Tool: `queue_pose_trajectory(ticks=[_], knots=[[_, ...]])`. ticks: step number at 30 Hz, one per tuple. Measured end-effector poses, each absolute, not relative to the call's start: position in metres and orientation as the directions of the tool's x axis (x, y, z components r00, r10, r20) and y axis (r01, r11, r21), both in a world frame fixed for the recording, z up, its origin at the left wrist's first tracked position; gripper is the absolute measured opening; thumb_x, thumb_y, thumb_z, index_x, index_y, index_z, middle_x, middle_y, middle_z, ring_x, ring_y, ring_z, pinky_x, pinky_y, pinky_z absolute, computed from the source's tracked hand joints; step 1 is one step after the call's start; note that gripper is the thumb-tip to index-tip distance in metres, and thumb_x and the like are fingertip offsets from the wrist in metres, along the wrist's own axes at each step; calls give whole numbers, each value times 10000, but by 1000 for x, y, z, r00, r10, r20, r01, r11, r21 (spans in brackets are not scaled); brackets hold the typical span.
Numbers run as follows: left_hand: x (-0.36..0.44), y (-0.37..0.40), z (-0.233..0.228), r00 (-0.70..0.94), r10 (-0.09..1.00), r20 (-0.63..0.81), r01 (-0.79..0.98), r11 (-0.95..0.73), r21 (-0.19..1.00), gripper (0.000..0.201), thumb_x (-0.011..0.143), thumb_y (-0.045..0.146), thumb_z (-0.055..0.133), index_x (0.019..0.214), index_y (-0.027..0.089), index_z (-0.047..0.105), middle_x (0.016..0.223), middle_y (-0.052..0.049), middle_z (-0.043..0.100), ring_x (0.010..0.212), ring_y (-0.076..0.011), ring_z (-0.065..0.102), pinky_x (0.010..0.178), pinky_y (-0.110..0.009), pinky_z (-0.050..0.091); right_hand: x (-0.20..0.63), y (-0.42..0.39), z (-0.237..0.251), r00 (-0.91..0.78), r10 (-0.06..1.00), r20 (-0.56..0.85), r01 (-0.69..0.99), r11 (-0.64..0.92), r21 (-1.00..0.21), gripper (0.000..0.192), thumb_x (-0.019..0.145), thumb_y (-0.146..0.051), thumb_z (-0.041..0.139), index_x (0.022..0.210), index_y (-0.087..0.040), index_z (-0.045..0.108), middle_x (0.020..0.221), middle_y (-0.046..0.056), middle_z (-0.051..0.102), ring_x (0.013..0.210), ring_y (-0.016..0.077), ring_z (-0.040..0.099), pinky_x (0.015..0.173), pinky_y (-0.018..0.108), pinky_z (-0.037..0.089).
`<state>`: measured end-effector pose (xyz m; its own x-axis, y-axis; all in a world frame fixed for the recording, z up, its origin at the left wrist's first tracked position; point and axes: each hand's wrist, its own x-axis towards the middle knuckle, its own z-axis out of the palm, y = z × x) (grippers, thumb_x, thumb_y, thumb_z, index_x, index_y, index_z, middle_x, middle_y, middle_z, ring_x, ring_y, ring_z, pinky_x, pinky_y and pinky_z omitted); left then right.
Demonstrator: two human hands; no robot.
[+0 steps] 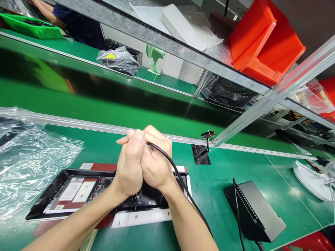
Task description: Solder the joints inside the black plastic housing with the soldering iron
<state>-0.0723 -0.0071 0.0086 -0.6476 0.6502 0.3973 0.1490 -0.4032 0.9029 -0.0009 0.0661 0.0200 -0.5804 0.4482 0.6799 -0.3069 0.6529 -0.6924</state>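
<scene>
Your hands are pressed together over the black tray, with a black cable caught between them.

A crumpled clear plastic bag lies at the far left of the green tabletop; beside it sits the black tray; above the tray your left hand wraps against your right hand, fingers of both closed together and clamped on the black cable, which runs from between the hands down past your right wrist; further right a small black stand is upright by the rail; a dark grey box rests near the right edge.
</scene>
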Motion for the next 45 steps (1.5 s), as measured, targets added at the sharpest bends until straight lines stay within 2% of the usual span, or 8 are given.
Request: queue_pose_trajectory(ticks=[4,11,17,25,30,37,42,45], knots=[[-71,-9,14,-662,651,372,100,-416,904,843,1077,1054,670,756,296,488,751,20,494,677,-210,448,655,-419,491,-1,65,22,-534,448,717,-348,657,-669,352,1293,-277,715,1033,-257,952,971,17,869,914,164,760,839,291,653],[-71,-8,18,-670,639,377,84,-439,895,826,1068,1027,720,750,306,474,726,25,466,655,-207,390,606,-422,422,0,62,22,-571,468,674,-294,651,-700,350,1303,-332,703,1059,-280,948,1027,25,912,935,193,761,858,329,679],[-71,-8,17,-671,633,385,90,-446,890,847,1072,1029,718,735,308,427,714,35,420,643,-201,348,601,-422,385,2,62,25,-605,486,631,-240,645,-726,455,1321,-382,643,991,-286,942,999,43,880,950,199,795,858,348,706],[-72,-8,16,-669,631,393,94,-454,886,852,1072,1041,711,747,294,459,733,33,471,661,-193,395,632,-409,409,-1,62,21,-576,473,667,-268,661,-701,341,1295,-296,716,1044,-258,945,986,33,879,925,182,753,854,316,669],[-72,-7,16,-663,637,394,93,-451,887,846,1079,1030,711,746,291,471,740,29,484,670,-197,414,620,-411,410,1,63,20,-593,469,654,-253,663,-705,380,1298,-234,666,1035,-275,937,1044,36,872,997,181,802,907,308,697],[-70,-10,19,-668,643,374,91,-428,899,857,1061,1061,691,737,291,498,744,16,513,683,-217,479,660,-443,476,1,63,24,-576,449,683,-322,644,-694,384,1302,-277,674,1026,-274,942,1030,46,855,950,190,777,866,326,676],[-70,-9,16,-681,630,373,123,-403,907,850,1069,1072,649,757,291,524,756,4,536,704,-237,522,670,-453,510,3,61,29,-626,469,623,-238,646,-725,433,1324,-374,672,996,-256,928,1011,61,814,970,198,786,871,335,677],[-71,-9,11,-684,612,396,173,-391,904,844,1101,1052,601,745,296,481,737,15,470,674,-228,475,649,-452,521,2,61,27,-656,469,591,-193,653,-733,404,1324,-336,646,1060,-256,942,1066,54,849,987,184,791,913,320,690]])
